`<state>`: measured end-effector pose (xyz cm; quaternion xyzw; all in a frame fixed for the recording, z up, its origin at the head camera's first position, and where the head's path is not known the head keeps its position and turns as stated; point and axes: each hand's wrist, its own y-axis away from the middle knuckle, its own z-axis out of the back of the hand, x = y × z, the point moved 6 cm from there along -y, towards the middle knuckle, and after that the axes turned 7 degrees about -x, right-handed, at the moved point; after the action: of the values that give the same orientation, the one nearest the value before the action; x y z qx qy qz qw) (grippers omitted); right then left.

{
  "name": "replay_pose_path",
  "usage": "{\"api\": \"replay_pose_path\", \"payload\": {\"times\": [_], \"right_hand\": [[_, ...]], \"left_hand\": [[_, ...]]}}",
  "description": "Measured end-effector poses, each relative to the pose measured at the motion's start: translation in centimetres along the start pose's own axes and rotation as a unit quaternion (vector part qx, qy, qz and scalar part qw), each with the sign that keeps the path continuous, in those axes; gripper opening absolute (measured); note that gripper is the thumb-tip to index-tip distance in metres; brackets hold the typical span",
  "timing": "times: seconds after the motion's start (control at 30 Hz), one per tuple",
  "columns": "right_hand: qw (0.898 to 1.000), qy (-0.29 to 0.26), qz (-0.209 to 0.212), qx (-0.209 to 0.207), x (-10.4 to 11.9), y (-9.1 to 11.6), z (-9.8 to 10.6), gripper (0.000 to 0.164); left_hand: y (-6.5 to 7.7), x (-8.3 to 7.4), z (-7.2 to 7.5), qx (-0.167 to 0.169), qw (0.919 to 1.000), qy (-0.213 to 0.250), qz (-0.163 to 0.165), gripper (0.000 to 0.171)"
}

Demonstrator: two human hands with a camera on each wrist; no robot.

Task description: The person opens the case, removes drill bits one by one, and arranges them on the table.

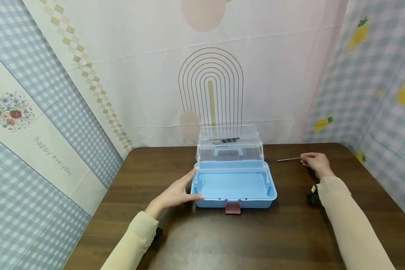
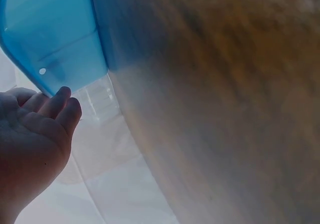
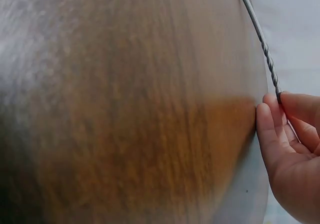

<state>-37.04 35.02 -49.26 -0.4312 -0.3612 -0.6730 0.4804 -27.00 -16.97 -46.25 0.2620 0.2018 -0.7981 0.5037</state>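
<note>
Drill bit: metal, smooth at the shank, spirally grooved elsewhere. Box: smooth, glossy plastic, with a plastic latch and clear, shiny plastic trays. Table: wood-grained top with a soft sheen. Wall hanging: matt, creased cloth. Sleeves: matt cloth.

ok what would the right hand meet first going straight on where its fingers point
Probably the open light-blue plastic toolbox, the right hand's silver metal drill bit touching first; depth is unclear.
</note>
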Motion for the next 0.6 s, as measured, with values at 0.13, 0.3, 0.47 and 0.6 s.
{"api": "replay_pose_path", "payload": {"times": [0.13, 0.3, 0.47, 0.6], "right_hand": [[1.000, -0.004, -0.007, -0.005, -0.38, -0.31, -0.02, 0.041], [1.000, -0.013, -0.014, -0.012, -0.62, -0.58, -0.07, 0.040], [1.000, 0.002, -0.008, -0.014, -0.81, -0.54, -0.10, 0.037], [1.000, 0.012, -0.007, -0.011, -0.89, -0.49, -0.11, 0.038]], "left_hand": [[-0.01, 0.08, -0.09, 0.004, 1.0000, 0.002, 0.003, 0.114], [-0.07, 0.19, -0.18, 0.002, 1.0000, 0.000, 0.003, 0.114], [-0.06, 0.17, -0.21, 0.004, 1.0000, -0.001, 0.002, 0.114], [-0.09, 0.05, -0.07, 0.004, 1.0000, -0.001, 0.002, 0.114]]}}
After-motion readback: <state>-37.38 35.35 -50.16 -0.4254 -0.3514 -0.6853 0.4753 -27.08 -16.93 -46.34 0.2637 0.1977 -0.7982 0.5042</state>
